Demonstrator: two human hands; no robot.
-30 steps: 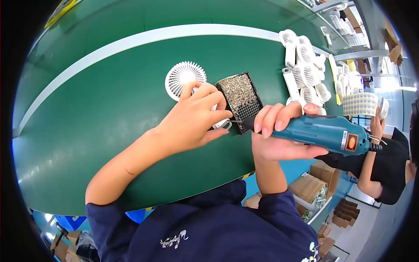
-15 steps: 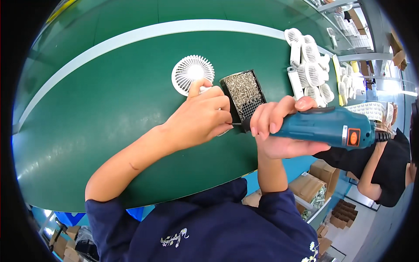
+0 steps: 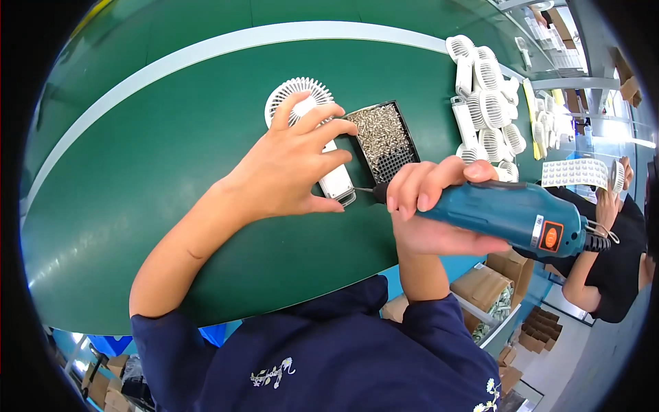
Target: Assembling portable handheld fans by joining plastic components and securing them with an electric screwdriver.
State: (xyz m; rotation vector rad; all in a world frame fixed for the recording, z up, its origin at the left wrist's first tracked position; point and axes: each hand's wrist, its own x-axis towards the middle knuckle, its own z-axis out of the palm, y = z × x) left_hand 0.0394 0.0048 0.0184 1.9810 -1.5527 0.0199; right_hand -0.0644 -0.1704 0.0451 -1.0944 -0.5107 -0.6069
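Observation:
A white handheld fan (image 3: pixel 336 180) lies on the green table, its round slatted head pointing away from me and its handle toward me. Over it, my left hand (image 3: pixel 281 165) has its fingers spread, partly hiding the head and handle; whether the fingertips touch the fan is hard to tell. My right hand (image 3: pixel 439 213) is wrapped around a teal electric screwdriver (image 3: pixel 508 209), held level. Its thin bit points left and meets the near end of the fan's handle. Just right of the fan sits a black tray (image 3: pixel 415 147) of small metal screws (image 3: pixel 381 130).
Several white fans (image 3: pixel 484 103) are heaped at the table's right. A pale strip (image 3: pixel 274 34) curves along the far side. On the right, a person in black (image 3: pixel 604 268) holds a fan beside a sheet of labels (image 3: pixel 573 173). Cardboard boxes (image 3: pixel 480 288) stand below the table.
My left hand has loosened from a closed grip and spread its fingers, uncovering the fan's handle. The screwdriver has shifted slightly left and its rear has dipped. The other person's label sheet has moved.

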